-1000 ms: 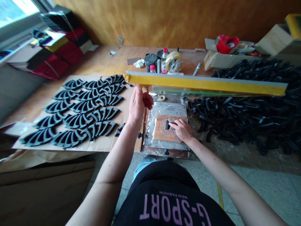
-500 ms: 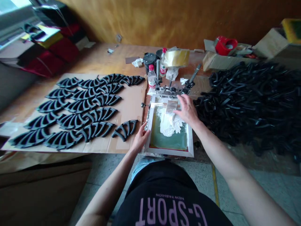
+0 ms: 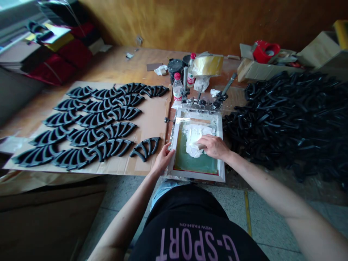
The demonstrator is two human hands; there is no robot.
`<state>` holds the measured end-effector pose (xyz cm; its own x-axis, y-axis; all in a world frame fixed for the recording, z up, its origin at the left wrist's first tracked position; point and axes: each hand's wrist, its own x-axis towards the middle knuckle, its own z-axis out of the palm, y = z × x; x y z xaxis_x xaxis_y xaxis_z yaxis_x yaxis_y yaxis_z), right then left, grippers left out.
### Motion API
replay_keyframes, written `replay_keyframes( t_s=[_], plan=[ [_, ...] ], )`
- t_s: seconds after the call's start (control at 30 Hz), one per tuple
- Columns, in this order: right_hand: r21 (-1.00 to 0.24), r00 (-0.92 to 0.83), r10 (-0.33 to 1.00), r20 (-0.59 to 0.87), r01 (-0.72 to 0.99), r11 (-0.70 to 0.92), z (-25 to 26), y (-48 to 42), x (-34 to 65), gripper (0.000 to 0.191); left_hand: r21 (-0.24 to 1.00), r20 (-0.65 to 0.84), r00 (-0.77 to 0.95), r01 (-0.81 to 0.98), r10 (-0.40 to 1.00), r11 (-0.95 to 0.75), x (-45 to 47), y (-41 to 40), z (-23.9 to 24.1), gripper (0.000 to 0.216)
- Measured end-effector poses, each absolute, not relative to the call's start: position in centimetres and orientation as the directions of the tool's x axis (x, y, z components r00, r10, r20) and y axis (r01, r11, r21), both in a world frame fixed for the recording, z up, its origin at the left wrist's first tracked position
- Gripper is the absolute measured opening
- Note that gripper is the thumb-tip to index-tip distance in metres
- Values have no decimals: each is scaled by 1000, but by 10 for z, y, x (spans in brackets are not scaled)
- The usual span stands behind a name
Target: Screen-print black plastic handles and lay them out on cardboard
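Note:
A screen printing frame [image 3: 220,170] with a green mesh lies flat at the table's front edge, clamped at its far side by a metal hinge [image 3: 201,105]. White ink [image 3: 192,135] is smeared thickly over the mesh. My right hand [image 3: 214,145] is closed on a small flat squeegee [image 3: 200,146], mostly hidden by the fingers, low in the ink. At the frame's left rail, my left hand [image 3: 164,156] grips the edge, thumb towards the rail. Just left of that hand, a curved black ribbed part [image 3: 145,148] rests on a cardboard sheet [image 3: 152,119].
Rows of similar black parts [image 3: 95,119] cover the cardboard on the left. A large heap of black pieces [image 3: 288,119] lies to the right. Behind the frame stand bottles [image 3: 177,88], a dark tub [image 3: 174,69] and a tape roll [image 3: 208,65]. An open carton [image 3: 255,70] holds a red tape roll.
My right hand has come down and nearer to me, and has closed on the squeegee, which stood in the ink before. My left hand stays at the frame's left rail.

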<state>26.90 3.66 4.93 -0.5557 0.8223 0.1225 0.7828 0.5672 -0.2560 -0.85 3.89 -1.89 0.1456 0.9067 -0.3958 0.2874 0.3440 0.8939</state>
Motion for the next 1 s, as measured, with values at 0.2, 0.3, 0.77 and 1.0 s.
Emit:
replay_keyframes(
  t_s=[0.2, 0.3, 0.77, 1.0],
  plan=[
    [-292, -578, 800, 158, 747, 597, 42, 26, 261, 16, 895, -392, 152, 293, 907, 337, -11, 41, -17, 65],
    [-349, -431, 882, 193, 809, 472, 59, 57, 260, 20, 899, -402, 172, 262, 899, 351, -11, 42, -1, 69],
    [-351, 54, 984, 170, 936, 9, 21, 63, 343, 34, 969, 120, 32, -222, 992, -110, 35, 108, 143, 54],
    [-216, -25, 1000, 12, 976, 27, 10, 19, 246, 18, 835, -479, 379, -79, 791, 544, 60, 39, 83, 68]
  ],
)
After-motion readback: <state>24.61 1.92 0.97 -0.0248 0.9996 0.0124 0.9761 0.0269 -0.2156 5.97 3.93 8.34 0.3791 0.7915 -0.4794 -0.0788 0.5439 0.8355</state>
